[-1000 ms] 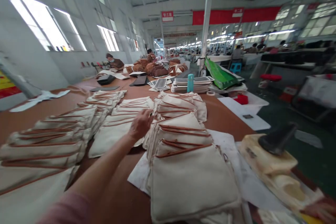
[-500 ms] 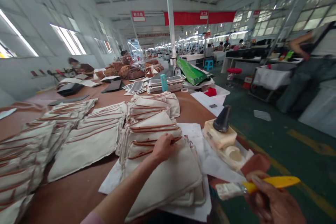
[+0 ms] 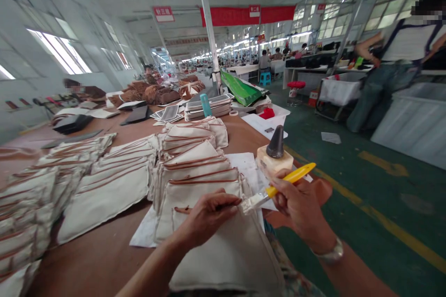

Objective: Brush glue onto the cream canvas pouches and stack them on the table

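Observation:
My right hand [image 3: 299,206] grips a paint brush [image 3: 292,176] by its yellow handle; its whitish bristles touch the corner of a cream fabric panel near my left fingertips. With fingers pinched, my left hand [image 3: 212,216] holds the top edge of that cream fabric panel [image 3: 230,260], which has brown trim and hangs over the table's near edge. Beneath and behind it lies a stack of similar panels [image 3: 198,174]. Just beyond my right hand stands a stained cream container [image 3: 272,160] with a black cone [image 3: 276,141] on top.
More trimmed panels [image 3: 108,190] lie in overlapping rows on the brown table [image 3: 94,260]. Farther back are a teal bottle [image 3: 205,104] and a green bag [image 3: 242,88]. A person [image 3: 393,60] stands at right beside a large white bin [image 3: 414,120].
My right hand has brought the brush left from beside the table onto the panel. My left hand has drawn the top panel nearer, pinching its edge. The whole view has shifted right.

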`<state>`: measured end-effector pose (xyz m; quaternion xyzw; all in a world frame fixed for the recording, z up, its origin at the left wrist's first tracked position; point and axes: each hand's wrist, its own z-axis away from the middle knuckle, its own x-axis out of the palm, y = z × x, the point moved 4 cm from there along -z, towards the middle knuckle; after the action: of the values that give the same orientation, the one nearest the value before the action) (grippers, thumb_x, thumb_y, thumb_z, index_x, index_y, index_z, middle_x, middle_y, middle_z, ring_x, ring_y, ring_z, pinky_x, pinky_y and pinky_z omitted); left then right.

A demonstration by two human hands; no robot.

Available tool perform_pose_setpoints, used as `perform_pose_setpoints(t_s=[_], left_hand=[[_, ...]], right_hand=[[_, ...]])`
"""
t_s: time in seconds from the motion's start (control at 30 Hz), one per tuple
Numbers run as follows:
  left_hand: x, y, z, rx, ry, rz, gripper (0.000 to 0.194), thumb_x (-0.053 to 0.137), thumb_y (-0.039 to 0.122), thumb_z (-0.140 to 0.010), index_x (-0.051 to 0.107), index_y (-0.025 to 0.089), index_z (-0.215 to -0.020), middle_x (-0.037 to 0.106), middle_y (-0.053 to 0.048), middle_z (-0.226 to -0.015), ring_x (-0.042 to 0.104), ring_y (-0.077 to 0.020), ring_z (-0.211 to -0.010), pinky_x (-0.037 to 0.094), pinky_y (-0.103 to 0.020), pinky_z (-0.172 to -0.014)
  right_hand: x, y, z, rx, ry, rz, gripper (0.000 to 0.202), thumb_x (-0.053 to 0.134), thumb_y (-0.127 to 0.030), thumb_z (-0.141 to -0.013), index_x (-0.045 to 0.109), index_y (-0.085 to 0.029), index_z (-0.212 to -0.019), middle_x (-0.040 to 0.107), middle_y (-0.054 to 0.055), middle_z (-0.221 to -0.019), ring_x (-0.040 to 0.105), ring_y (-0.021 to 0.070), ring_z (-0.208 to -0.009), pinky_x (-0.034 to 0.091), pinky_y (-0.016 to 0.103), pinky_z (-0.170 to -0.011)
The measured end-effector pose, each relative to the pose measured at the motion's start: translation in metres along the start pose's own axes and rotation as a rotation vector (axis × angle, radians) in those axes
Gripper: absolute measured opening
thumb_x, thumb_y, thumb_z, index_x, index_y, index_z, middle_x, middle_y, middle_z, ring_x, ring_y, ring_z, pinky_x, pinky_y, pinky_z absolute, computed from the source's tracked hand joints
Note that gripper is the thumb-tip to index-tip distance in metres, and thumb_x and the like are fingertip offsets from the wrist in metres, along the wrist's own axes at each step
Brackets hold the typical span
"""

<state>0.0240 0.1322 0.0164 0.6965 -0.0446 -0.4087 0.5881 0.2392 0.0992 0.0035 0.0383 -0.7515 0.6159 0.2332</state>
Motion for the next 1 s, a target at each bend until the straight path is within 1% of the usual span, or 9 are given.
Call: perform_pose_setpoints(t_s=[0.07, 0.2, 0.37, 0.5, 0.63, 0.73, 0.8, 0.93, 1.0], left_hand=[[0.003, 0.001, 0.007, -0.006, -0.013, 0.026, 0.027, 0.060, 0.039, -0.095, 0.076, 0.017, -0.096, 0.054, -0.002, -0.086, 0.054, -0.0147, -0.081, 0.039, -0.022, -0.070], [0.005, 0.002, 0.016, -0.031, 0.007, 0.043, 0.025, 0.061, 0.036, -0.094, 0.073, 0.015, -0.091, 0.050, -0.001, -0.084, 0.052, -0.0135, -0.078, 0.037, -0.022, -0.067], [0.012, 0.010, 0.020, 0.005, -0.023, 0.003, 0.025, 0.060, 0.031, -0.095, 0.070, 0.014, -0.080, 0.048, 0.000, -0.081, 0.050, -0.0115, -0.074, 0.035, -0.021, -0.064], [0.016, 0.009, 0.029, 0.052, 0.039, 0.024, 0.021, 0.062, 0.033, -0.094, 0.073, 0.016, -0.089, 0.050, -0.001, -0.081, 0.050, -0.0106, -0.070, 0.035, -0.020, -0.059], [0.020, 0.013, 0.038, 0.224, 0.116, -0.074, 0.016, 0.064, 0.030, -0.094, 0.075, 0.019, -0.095, 0.057, -0.002, -0.080, 0.055, -0.0105, -0.069, 0.039, -0.020, -0.062], [0.023, 0.021, 0.041, 0.400, 0.190, -0.134, 0.007, 0.067, 0.023, -0.091, 0.071, 0.017, -0.092, 0.063, -0.003, -0.078, 0.059, -0.0103, -0.068, 0.042, -0.019, -0.063], [0.024, 0.025, 0.042, 0.489, 0.233, -0.190, 0.006, 0.071, 0.021, -0.089, 0.067, 0.017, -0.088, 0.065, -0.002, -0.076, 0.060, -0.0100, -0.066, 0.042, -0.019, -0.062], [0.022, 0.027, 0.045, 0.558, 0.285, -0.369, 0.014, 0.073, 0.025, -0.088, 0.062, 0.017, -0.085, 0.063, 0.000, -0.071, 0.058, -0.0097, -0.061, 0.039, -0.019, -0.057], [0.022, 0.026, 0.047, 0.573, 0.282, -0.462, 0.016, 0.070, 0.028, -0.091, 0.061, 0.018, -0.083, 0.062, 0.000, -0.070, 0.057, -0.0105, -0.060, 0.038, -0.021, -0.056]], right_hand=[[0.002, 0.001, -0.004, -0.010, -0.019, 0.036, 0.030, 0.075, -0.042, -0.086, 0.057, -0.018, -0.080, 0.040, -0.007, -0.046, 0.030, 0.0075, -0.037, 0.023, 0.016, -0.035], [-0.002, -0.003, -0.001, -0.060, 0.013, 0.043, 0.029, 0.074, -0.040, -0.087, 0.056, -0.018, -0.079, 0.040, -0.007, -0.047, 0.029, 0.0072, -0.037, 0.022, 0.017, -0.035], [0.000, -0.001, 0.009, -0.054, -0.043, 0.098, 0.026, 0.072, -0.039, -0.089, 0.057, -0.018, -0.084, 0.043, -0.006, -0.050, 0.036, 0.0096, -0.039, 0.027, 0.018, -0.037], [-0.012, 0.000, 0.004, -0.100, 0.016, 0.078, 0.027, 0.073, -0.039, -0.089, 0.058, -0.018, -0.082, 0.041, -0.008, -0.048, 0.033, 0.0086, -0.038, 0.026, 0.018, -0.036], [-0.020, -0.002, 0.004, -0.086, 0.063, 0.018, 0.031, 0.072, -0.039, -0.090, 0.053, -0.019, -0.076, 0.038, -0.009, -0.045, 0.030, 0.0079, -0.035, 0.025, 0.017, -0.035], [-0.011, 0.003, 0.012, -0.024, 0.037, 0.005, 0.032, 0.073, -0.040, -0.089, 0.053, -0.019, -0.076, 0.039, -0.008, -0.045, 0.030, 0.0078, -0.035, 0.023, 0.017, -0.034], [-0.004, 0.006, 0.021, 0.033, -0.016, 0.000, 0.029, 0.073, -0.040, -0.089, 0.056, -0.018, -0.080, 0.041, -0.007, -0.047, 0.031, 0.0082, -0.037, 0.024, 0.017, -0.035], [-0.003, -0.001, 0.035, 0.113, -0.162, 0.009, 0.024, 0.070, -0.036, -0.092, 0.058, -0.018, -0.082, 0.043, -0.006, -0.050, 0.034, 0.0087, -0.042, 0.029, 0.018, -0.040], [-0.008, -0.011, 0.036, 0.109, -0.181, 0.042, 0.024, 0.071, -0.033, -0.092, 0.058, -0.018, -0.079, 0.043, -0.006, -0.051, 0.035, 0.0087, -0.043, 0.029, 0.018, -0.041]])
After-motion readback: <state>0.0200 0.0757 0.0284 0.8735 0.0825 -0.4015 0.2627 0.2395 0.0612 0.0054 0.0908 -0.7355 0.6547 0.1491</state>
